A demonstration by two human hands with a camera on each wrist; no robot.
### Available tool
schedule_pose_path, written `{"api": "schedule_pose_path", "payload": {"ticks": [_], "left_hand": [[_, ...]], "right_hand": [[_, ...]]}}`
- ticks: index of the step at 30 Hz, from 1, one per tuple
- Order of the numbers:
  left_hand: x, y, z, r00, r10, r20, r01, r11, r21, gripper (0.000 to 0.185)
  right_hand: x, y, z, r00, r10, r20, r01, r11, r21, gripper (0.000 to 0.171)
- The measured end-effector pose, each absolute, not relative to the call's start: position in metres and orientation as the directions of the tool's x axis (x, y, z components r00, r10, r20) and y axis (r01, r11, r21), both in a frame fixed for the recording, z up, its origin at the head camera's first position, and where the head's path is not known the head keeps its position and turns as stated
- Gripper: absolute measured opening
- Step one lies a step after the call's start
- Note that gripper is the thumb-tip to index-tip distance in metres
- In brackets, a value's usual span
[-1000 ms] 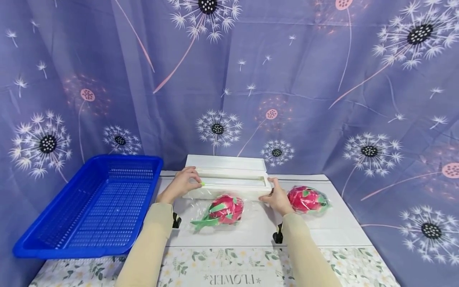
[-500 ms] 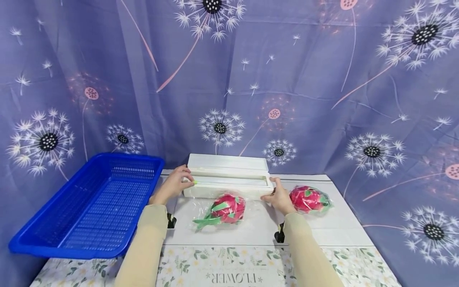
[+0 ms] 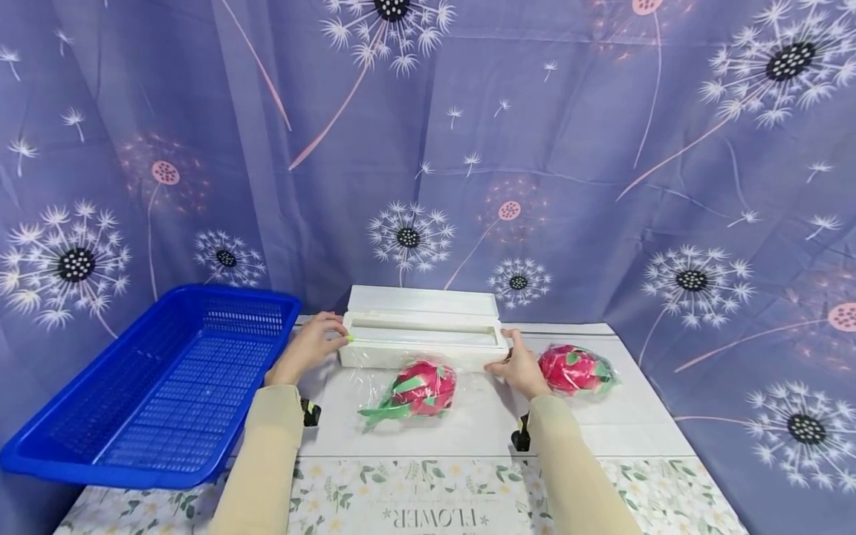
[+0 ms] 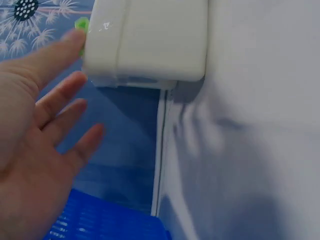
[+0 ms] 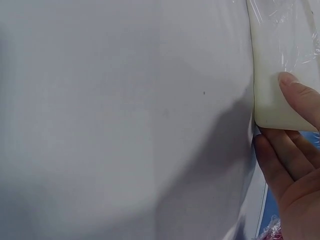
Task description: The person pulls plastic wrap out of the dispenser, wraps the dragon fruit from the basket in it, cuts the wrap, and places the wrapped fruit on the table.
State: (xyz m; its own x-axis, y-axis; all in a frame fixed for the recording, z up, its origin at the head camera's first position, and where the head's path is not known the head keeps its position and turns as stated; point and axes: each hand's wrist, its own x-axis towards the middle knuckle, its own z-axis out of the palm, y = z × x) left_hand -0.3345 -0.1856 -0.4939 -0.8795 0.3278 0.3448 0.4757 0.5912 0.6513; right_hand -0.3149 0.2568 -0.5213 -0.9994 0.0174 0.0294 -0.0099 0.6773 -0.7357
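A long white film box (image 3: 423, 355) with its lid up lies at the back of the table. My left hand (image 3: 304, 349) is at the box's left end, fingers straight, one fingertip touching a small green slider (image 3: 349, 338). In the left wrist view the left hand (image 4: 35, 125) is spread beside the box end (image 4: 150, 40). My right hand (image 3: 520, 365) holds the box's right end, thumb on the front face; the right wrist view shows the right hand (image 5: 295, 165) round the box corner (image 5: 280, 65). A film-covered dragon fruit (image 3: 421, 388) lies in front of the box.
A second wrapped dragon fruit (image 3: 575, 369) lies right of my right hand. A blue perforated basket (image 3: 167, 386) overhangs the table's left side. The white tabletop (image 3: 602, 423) runs to a flowered strip at the front. A dandelion-print curtain hangs behind.
My left hand has slid the green slider leftward along the box to its left end. The right hand has stayed on the right end. The fruits have not moved.
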Motion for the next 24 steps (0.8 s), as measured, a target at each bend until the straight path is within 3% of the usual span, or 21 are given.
{"api": "schedule_pose_path", "payload": {"ticks": [24], "left_hand": [[-0.322,-0.179,-0.508,-0.917,0.147,0.371,0.383,0.584,0.716,0.015]], "right_hand": [[-0.310,0.259,-0.517,-0.999,-0.051,0.019,-0.050,0.712,-0.701,0.085]]}}
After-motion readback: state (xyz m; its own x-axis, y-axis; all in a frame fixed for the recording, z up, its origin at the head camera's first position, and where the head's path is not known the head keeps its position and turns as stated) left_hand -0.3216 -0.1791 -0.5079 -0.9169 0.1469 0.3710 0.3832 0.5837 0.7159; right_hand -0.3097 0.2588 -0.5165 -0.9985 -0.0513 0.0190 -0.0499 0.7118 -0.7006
